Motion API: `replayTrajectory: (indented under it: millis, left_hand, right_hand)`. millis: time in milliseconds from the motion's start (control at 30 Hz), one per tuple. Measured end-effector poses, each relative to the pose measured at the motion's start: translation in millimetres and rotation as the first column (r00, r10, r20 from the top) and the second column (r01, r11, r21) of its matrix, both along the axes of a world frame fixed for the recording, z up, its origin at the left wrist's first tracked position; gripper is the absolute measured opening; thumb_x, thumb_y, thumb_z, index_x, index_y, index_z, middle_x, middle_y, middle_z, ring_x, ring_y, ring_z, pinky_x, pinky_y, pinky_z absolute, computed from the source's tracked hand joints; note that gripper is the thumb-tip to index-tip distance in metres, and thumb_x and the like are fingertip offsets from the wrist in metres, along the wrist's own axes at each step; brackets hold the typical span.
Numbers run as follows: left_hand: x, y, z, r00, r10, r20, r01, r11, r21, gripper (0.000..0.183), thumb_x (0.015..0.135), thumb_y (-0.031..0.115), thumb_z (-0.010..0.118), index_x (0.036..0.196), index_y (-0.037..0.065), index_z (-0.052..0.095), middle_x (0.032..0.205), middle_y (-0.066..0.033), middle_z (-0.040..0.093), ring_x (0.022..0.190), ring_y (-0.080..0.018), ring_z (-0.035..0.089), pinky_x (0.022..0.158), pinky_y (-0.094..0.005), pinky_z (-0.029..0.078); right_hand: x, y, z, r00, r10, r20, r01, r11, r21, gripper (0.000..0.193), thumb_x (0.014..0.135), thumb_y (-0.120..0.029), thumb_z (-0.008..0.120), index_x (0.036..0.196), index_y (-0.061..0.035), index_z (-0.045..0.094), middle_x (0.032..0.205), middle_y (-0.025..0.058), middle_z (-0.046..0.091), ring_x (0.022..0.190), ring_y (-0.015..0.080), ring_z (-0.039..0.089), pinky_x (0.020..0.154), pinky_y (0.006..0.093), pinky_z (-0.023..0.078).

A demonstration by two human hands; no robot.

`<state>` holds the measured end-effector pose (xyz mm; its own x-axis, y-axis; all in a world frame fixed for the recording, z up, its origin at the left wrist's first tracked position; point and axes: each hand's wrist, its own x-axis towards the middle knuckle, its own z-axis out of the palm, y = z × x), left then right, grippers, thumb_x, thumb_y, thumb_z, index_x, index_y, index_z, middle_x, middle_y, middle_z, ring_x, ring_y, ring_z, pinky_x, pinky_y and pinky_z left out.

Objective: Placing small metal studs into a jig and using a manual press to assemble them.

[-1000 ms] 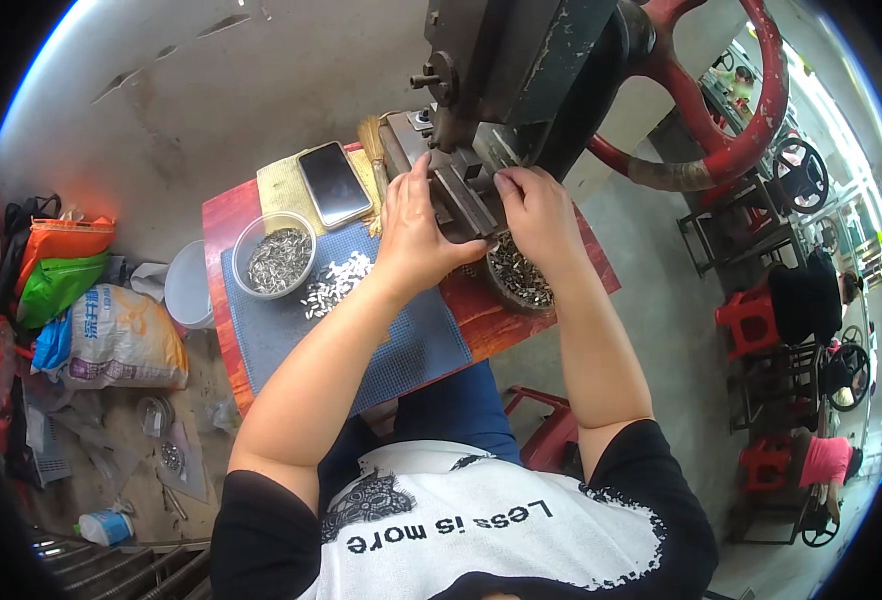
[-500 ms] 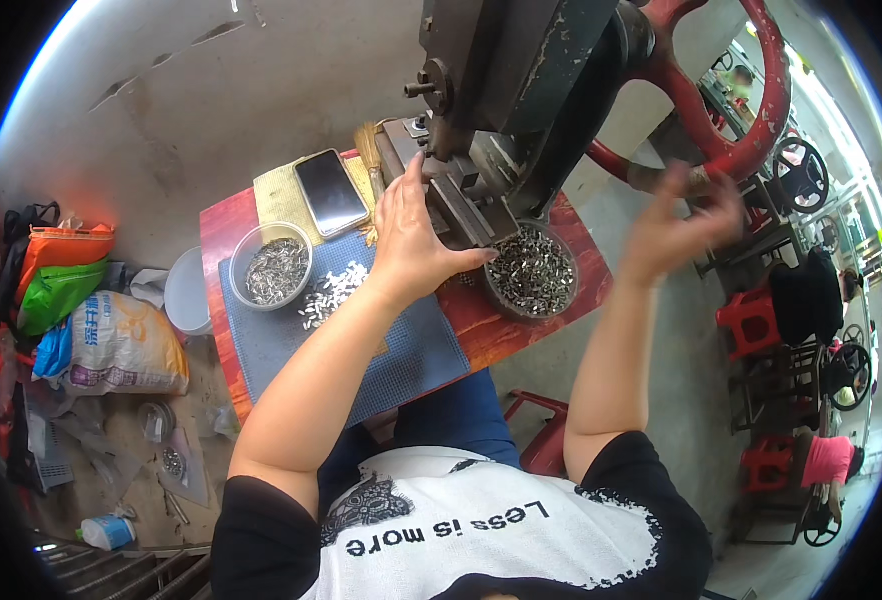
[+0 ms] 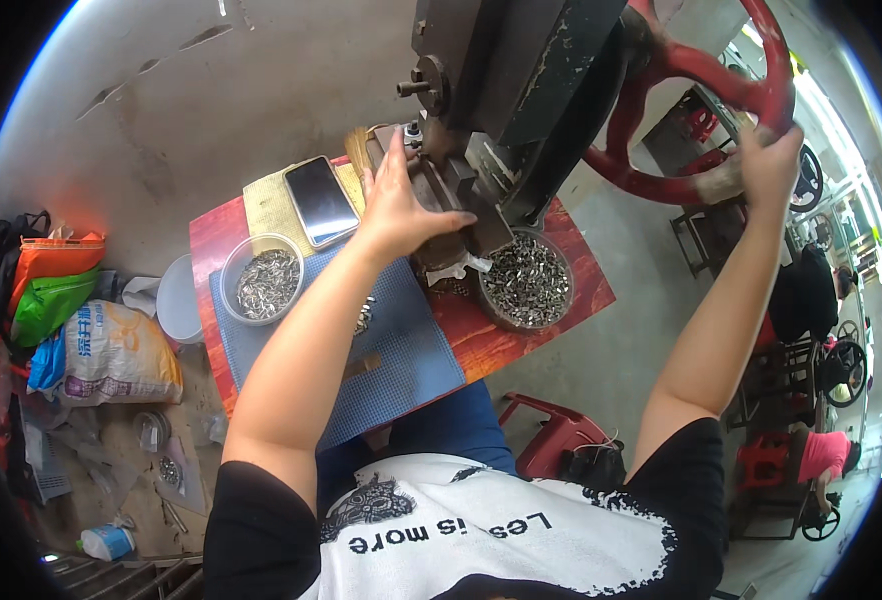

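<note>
On the surface (image 3: 589,276), a left tub (image 3: 234,300) and right tub (image 3: 523,326) hold metal bits; your left grip (image 3: 403,212) spreads wide, your right grip (image 3: 771,170) holds the red handwheel (image 3: 783,82).

**Asymmetric posture of the two arms**

The left forearm (image 3: 311,335), bare, slants forward and to the right from a bent elbow. The left hand (image 3: 399,210) is spread: its fingers extend forward, nearly straight, while the thumb (image 3: 449,221) reaches out to the right, well apart from them. The right forearm (image 3: 729,290), also bare, slants forward and outward from a slightly bent elbow. The right hand (image 3: 771,168), well apart from the left, is curled in a grip, its fingers partly hidden.
</note>
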<state>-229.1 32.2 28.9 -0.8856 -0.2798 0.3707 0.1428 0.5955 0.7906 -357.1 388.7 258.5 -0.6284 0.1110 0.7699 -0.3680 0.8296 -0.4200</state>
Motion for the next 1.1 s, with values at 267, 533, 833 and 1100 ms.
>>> replayTrajectory:
  millis: [267, 533, 833, 1100]
  left_hand:
    - [-18.2, -9.7, 1.0, 0.999, 0.008, 0.051, -0.005, 0.998, -0.06, 0.144, 0.052, 0.054, 0.092, 0.156, -0.003, 0.01, 0.152, -0.0243, 0.042, 0.145, -0.0368, 0.035, 0.123, -0.0543, 0.006]
    - [-12.8, -5.5, 9.1, 0.995, 0.032, 0.091, -0.028, 0.999, -0.036, 0.141, 0.051, 0.049, 0.093, 0.155, -0.005, 0.013, 0.147, -0.0255, 0.046, 0.142, -0.0369, 0.039, 0.123, -0.0533, 0.008]
    - [47.3, 35.2, 3.0, 0.995, 0.103, -0.012, -0.104, 0.992, -0.066, 0.138, 0.052, 0.046, 0.093, 0.153, -0.005, 0.015, 0.143, -0.0254, 0.046, 0.14, -0.037, 0.039, 0.123, -0.052, 0.009]
    - [42.7, 42.7, 4.1, 0.988, 0.119, -0.099, -0.121, 0.992, -0.022, 0.13, 0.054, 0.039, 0.095, 0.152, -0.004, 0.02, 0.144, -0.0246, 0.041, 0.138, -0.0393, 0.036, 0.119, -0.0476, 0.024]
  right_hand:
    - [-26.9, 6.6, 4.4, 0.948, 0.309, -0.073, -0.315, 0.886, -0.341, 0.027, 0.084, -0.014, 0.077, 0.101, -0.0001, 0.062, 0.081, 0.0076, 0.066, 0.06, 0.0167, 0.064, 0.058, 0.0305, 0.053]
    - [-15.6, -37.3, -118.9, 0.842, 0.226, -0.49, -0.466, 0.761, -0.45, 0.034, 0.085, 0.001, 0.064, 0.115, 0.0076, 0.051, 0.086, 0.0154, 0.068, 0.055, 0.0208, 0.066, 0.051, 0.0323, 0.056]
    - [-19.1, -27.5, -107.9, 0.894, 0.185, -0.409, -0.359, 0.842, -0.403, 0.036, 0.083, -0.001, 0.065, 0.114, 0.0081, 0.047, 0.083, 0.0153, 0.067, 0.054, 0.0217, 0.067, 0.05, 0.0326, 0.057]
    - [-8.9, -26.4, -153.1, 0.927, 0.01, -0.376, -0.106, 0.966, -0.236, 0.056, 0.087, -0.014, 0.077, 0.127, 0.0042, 0.042, 0.105, 0.0155, 0.065, 0.093, 0.0216, 0.068, 0.08, 0.0317, 0.056]
